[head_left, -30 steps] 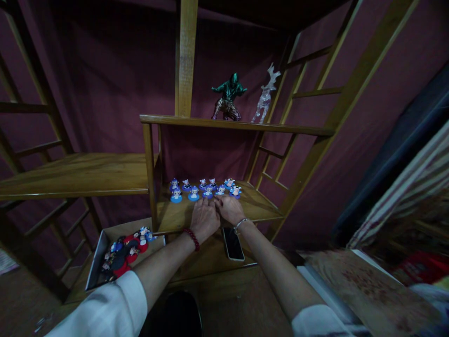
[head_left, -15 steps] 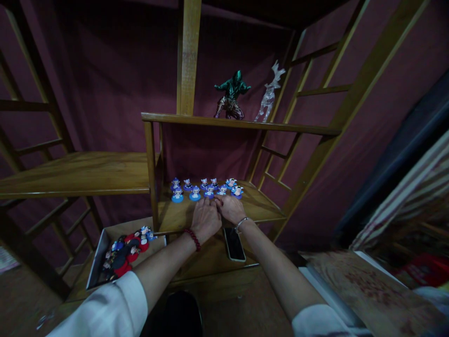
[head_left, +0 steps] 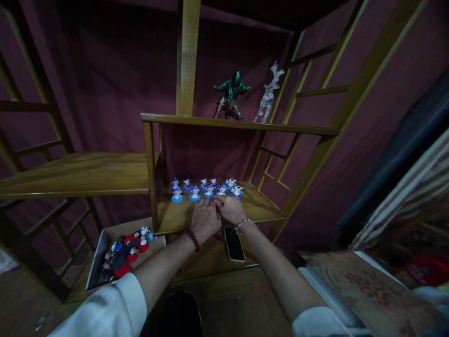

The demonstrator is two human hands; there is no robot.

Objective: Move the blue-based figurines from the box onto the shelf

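Observation:
My left hand (head_left: 205,217), with a red bead bracelet at the wrist, and my right hand (head_left: 230,209), with a silver bangle, rest side by side on the lower wooden shelf (head_left: 259,208). Their curled fingertips meet just in front of two rows of small figurines on blue bases (head_left: 206,188). Whatever the fingers pinch is hidden behind the knuckles. The nearest figurines stand right at the fingertips.
A black phone (head_left: 234,244) lies on the ledge below my right wrist. A grey box (head_left: 94,260) of red and blue figurines sits at the lower left. A green figure (head_left: 230,96) and a clear deer (head_left: 268,93) stand on the upper shelf.
Both hands stay at the same spot on the shelf. Only the view has shifted slightly.

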